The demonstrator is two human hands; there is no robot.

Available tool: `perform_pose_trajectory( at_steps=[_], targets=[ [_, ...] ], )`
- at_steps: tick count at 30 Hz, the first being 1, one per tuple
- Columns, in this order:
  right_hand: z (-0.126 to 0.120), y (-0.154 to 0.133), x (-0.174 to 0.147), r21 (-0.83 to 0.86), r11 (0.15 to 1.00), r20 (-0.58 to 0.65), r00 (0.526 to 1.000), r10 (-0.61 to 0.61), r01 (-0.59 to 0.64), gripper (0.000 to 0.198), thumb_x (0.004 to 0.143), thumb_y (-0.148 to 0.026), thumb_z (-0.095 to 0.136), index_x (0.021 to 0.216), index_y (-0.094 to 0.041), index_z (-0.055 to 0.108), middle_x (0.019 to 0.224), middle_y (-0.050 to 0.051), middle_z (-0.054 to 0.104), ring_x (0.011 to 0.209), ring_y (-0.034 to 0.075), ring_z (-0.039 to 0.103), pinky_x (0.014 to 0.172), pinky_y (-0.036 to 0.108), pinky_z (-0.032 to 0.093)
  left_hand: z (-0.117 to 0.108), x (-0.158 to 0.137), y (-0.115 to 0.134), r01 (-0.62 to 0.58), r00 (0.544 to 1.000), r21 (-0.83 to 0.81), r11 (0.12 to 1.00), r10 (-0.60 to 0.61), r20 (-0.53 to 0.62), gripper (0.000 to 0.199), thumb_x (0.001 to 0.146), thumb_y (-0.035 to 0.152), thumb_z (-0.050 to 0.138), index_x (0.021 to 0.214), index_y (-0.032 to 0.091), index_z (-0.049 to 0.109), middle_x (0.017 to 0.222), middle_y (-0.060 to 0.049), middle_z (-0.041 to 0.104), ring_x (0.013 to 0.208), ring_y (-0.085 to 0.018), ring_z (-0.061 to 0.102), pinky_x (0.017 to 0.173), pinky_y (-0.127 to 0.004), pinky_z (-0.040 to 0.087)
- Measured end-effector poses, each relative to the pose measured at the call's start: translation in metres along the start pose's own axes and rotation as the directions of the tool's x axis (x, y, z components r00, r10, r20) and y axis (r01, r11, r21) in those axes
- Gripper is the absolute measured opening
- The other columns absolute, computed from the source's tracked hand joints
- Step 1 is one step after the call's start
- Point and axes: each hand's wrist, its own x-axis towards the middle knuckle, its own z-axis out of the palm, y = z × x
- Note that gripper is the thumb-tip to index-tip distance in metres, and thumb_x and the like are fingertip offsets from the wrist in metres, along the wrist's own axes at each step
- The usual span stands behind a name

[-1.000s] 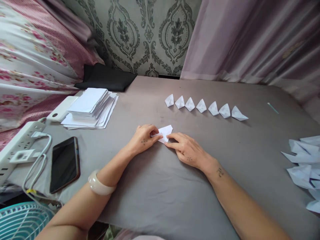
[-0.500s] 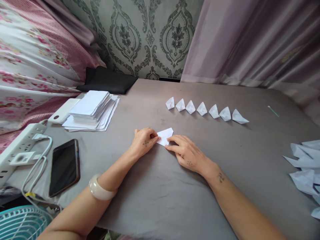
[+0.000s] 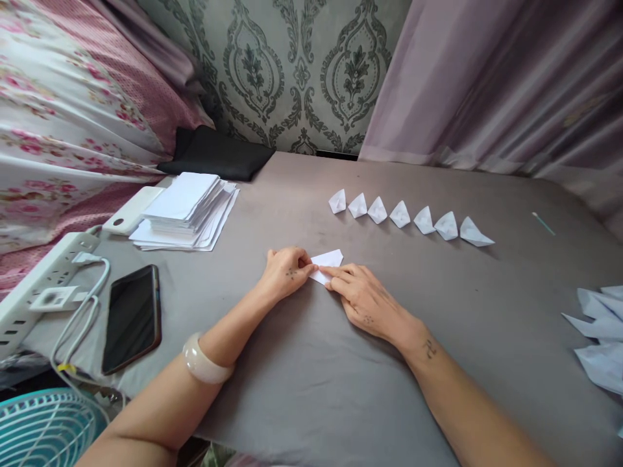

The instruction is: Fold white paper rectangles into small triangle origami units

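A small folded piece of white paper (image 3: 331,259) lies on the grey cloth-covered table (image 3: 311,376) in front of me. My left hand (image 3: 288,272) pinches its left end between thumb and fingers. On its near side rests my right hand (image 3: 363,295), fingers stretched across the paper and the index fingertip close to the left thumb. Part of the paper is hidden under the fingers. Beyond it stands a row of several small folded paper boats (image 3: 400,215).
To the left are a stack of white paper (image 3: 182,201), a white power bank-like object (image 3: 131,211), a phone (image 3: 132,318), a power strip (image 3: 48,285) with cables and a fan (image 3: 48,425). Folded papers (image 3: 601,337) lie at the far right, below a thin stick (image 3: 544,224).
My right fingers have slid leftward over the paper, toward my left thumb. My left hand keeps its pinch. The whole view has shifted slightly.
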Motion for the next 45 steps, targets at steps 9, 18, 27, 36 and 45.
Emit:
perform_pose_trajectory(
  at_steps=[9,18,27,36,45],
  targets=[
    [0.004,-0.012,0.002,-0.054,0.996,-0.014,0.997,0.076,-0.076,0.038,0.081,-0.001,0.040,0.107,-0.020,0.060,0.135,0.002,0.054,0.116,0.019,0.047,0.097,0.037,0.040,-0.002,-0.031,-0.006,-0.262,0.922,0.300,0.917,0.329,-0.202,0.024,0.094,0.029,0.039,0.103,0.020,0.060,0.108,-0.008,0.063,0.097,-0.023,0.056,0.081,-0.038,0.035],
    [0.020,-0.064,-0.006,-0.224,0.940,-0.067,0.966,0.249,-0.258,0.037,0.088,-0.017,0.039,0.121,-0.011,0.055,0.142,0.013,0.045,0.121,0.026,0.042,0.100,0.042,0.037,0.019,-0.086,-0.005,-0.428,0.884,0.407,0.807,0.468,0.000,0.041,0.095,0.019,0.030,0.135,0.017,0.042,0.143,-0.010,0.045,0.131,-0.023,0.040,0.105,-0.042,0.028],
    [0.021,-0.061,-0.006,-0.253,0.935,-0.070,0.969,0.238,-0.248,0.033,0.086,-0.015,0.041,0.114,-0.013,0.058,0.142,0.011,0.045,0.119,0.026,0.044,0.099,0.041,0.038,0.015,-0.084,-0.009,-0.403,0.891,0.451,0.796,0.454,-0.005,0.044,0.097,0.030,0.030,0.138,0.021,0.041,0.144,-0.004,0.045,0.136,-0.025,0.033,0.111,-0.047,0.020],
    [0.021,-0.060,-0.005,-0.246,0.941,-0.069,0.973,0.221,-0.231,0.028,0.085,-0.016,0.043,0.109,-0.015,0.059,0.139,0.011,0.048,0.117,0.025,0.045,0.101,0.041,0.036,0.022,-0.079,0.000,-0.315,0.908,0.496,0.810,0.410,-0.093,0.044,0.094,0.026,0.032,0.135,0.016,0.046,0.139,-0.008,0.050,0.131,-0.027,0.040,0.109,-0.048,0.025],
    [0.023,-0.066,-0.006,-0.235,0.943,-0.118,0.970,0.213,-0.236,0.022,0.085,-0.016,0.044,0.102,-0.016,0.058,0.139,0.013,0.047,0.113,0.027,0.047,0.095,0.043,0.039,0.000,-0.034,-0.010,-0.276,0.902,0.505,0.818,0.401,-0.157,0.035,0.094,0.027,0.035,0.116,0.014,0.060,0.129,-0.014,0.057,0.124,-0.030,0.046,0.106,-0.054,0.028]
  ],
)
